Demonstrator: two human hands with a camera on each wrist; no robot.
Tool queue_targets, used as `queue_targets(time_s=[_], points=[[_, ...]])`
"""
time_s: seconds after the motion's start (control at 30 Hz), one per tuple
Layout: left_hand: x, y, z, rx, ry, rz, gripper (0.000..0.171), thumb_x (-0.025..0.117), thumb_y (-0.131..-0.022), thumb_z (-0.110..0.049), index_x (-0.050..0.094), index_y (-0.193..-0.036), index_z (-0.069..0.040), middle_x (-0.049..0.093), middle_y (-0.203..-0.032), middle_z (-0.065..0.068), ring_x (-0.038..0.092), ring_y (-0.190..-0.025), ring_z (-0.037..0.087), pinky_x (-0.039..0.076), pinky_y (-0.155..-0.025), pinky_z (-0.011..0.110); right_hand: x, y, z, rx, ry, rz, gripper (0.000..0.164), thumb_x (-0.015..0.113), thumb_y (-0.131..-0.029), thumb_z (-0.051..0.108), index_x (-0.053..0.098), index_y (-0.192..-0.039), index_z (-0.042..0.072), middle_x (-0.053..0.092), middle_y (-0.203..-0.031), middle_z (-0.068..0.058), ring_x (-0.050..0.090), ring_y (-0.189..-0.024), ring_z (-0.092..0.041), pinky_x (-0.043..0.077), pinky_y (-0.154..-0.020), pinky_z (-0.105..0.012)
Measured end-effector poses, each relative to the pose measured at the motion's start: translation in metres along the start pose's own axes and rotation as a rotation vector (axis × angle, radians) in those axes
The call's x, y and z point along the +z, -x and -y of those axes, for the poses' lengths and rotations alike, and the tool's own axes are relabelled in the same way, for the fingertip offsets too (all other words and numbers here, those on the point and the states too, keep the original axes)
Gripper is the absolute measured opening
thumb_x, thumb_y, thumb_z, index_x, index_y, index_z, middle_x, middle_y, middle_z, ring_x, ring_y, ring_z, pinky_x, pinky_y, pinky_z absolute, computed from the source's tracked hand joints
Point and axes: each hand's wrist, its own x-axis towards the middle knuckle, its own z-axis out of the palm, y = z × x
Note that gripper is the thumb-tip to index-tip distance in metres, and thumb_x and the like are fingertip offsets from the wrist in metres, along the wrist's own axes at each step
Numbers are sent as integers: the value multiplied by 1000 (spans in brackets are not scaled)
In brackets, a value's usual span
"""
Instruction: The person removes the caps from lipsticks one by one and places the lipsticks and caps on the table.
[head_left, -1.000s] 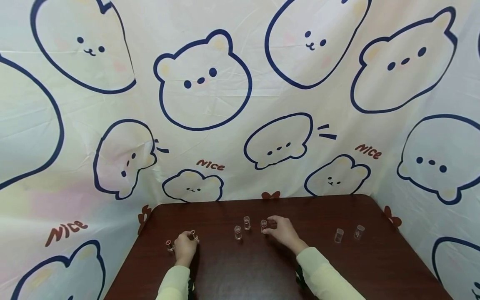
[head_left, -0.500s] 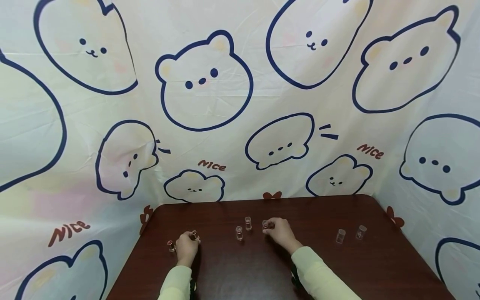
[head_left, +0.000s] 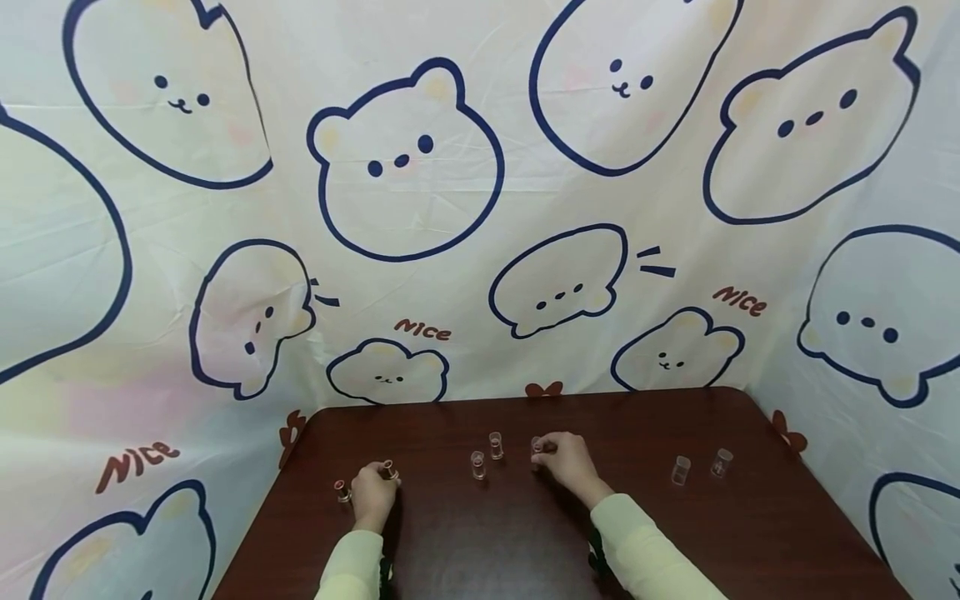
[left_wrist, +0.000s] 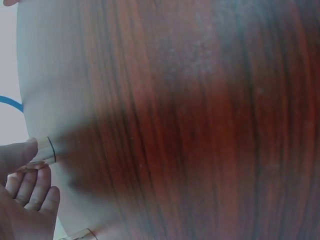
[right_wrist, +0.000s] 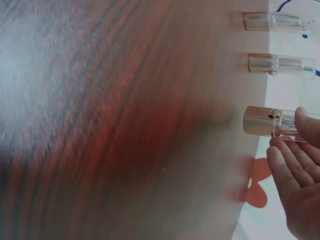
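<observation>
My left hand [head_left: 372, 497] pinches a small copper-coloured lipstick tube [head_left: 389, 470], its base right at the tabletop. The left wrist view shows that tube [left_wrist: 46, 149] between thumb and fingers. A second copper-coloured tube [head_left: 342, 492] stands just left of this hand. On the other side, my right hand [head_left: 568, 463] grips the upper part of a clear-capped lipstick tube [head_left: 536, 450]. In the right wrist view, thumb and fingertips cover part of its clear top, and the pinkish base [right_wrist: 259, 121] shows. Two similar clear-capped tubes, one nearer [head_left: 478, 466] and one farther [head_left: 496, 446], stand left of it.
Two clear empty-looking caps, one at the left [head_left: 681, 471] and one at the right [head_left: 722, 463], stand on the right part of the dark brown wooden table [head_left: 480, 542]. A cartoon-bear cloth [head_left: 465, 300] hangs behind and beside the table.
My right fingers have closed round the clear-capped tube, which has shifted slightly to the right, away from the two beside it. The left hand stays on its tube.
</observation>
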Motion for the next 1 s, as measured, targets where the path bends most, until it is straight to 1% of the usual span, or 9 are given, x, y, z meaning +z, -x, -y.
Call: queue_targets(time_s=[0.13, 0.23, 0.37, 0.47, 0.67, 0.87, 1.0], points=[[-1, -1, 2, -4, -6, 2, 22, 78, -75, 1, 69, -94, 6, 69, -86, 21, 63, -85, 43, 48, -75, 54, -7, 1, 3, 13, -20, -17, 11, 78, -82, 11, 75, -92, 12, 70, -88, 1, 66, -78, -14, 54, -64, -31], [-1, -1, 3, -7, -4, 1, 23, 78, -75, 1, 69, -96, 7, 69, -86, 21, 63, -86, 44, 47, -77, 55, -12, 2, 5, 1, -25, -27, 13, 78, -81, 11, 75, -94, 9, 71, -90, -1, 67, -78, -14, 54, -62, -29], [-1, -1, 4, 0, 0, 3, 24, 78, -75, 2, 68, -96, 8, 69, -84, 20, 63, -85, 43, 47, -76, 55, -19, 2, 7, -23, -34, -39, 15, 78, -81, 10, 75, -96, 7, 72, -87, -2, 67, -75, -13, 53, -60, -27], [0, -2, 4, 0, -2, 6, 23, 78, -74, 2, 68, -95, 7, 68, -84, 20, 63, -84, 42, 48, -76, 54, -25, 2, 10, -24, -47, -42, 16, 78, -81, 12, 75, -96, 7, 72, -85, -1, 67, -73, -12, 53, -58, -27], [-1, -1, 2, -15, 1, 37, 24, 77, -78, 1, 68, -99, 6, 69, -85, 18, 64, -81, 39, 49, -71, 52, -36, 2, 16, -26, -38, -58, 15, 79, -80, 15, 75, -93, 9, 71, -85, 1, 66, -75, -12, 53, -61, -28], [-2, -1, -3, -6, 19, 35, 26, 76, -77, 2, 67, -101, 7, 68, -87, 20, 63, -81, 39, 49, -70, 52, -45, 2, 27, -25, -97, -73, 15, 80, -80, 15, 75, -93, 10, 71, -84, 2, 66, -75, -11, 54, -64, -30], [-2, 0, -2, -4, 21, 36, 28, 76, -77, 3, 66, -102, 8, 68, -88, 21, 63, -81, 40, 49, -70, 52, -50, 5, 35, -22, -149, -63, 17, 80, -80, 18, 75, -95, 10, 71, -87, 3, 67, -77, -12, 55, -66, -30]])
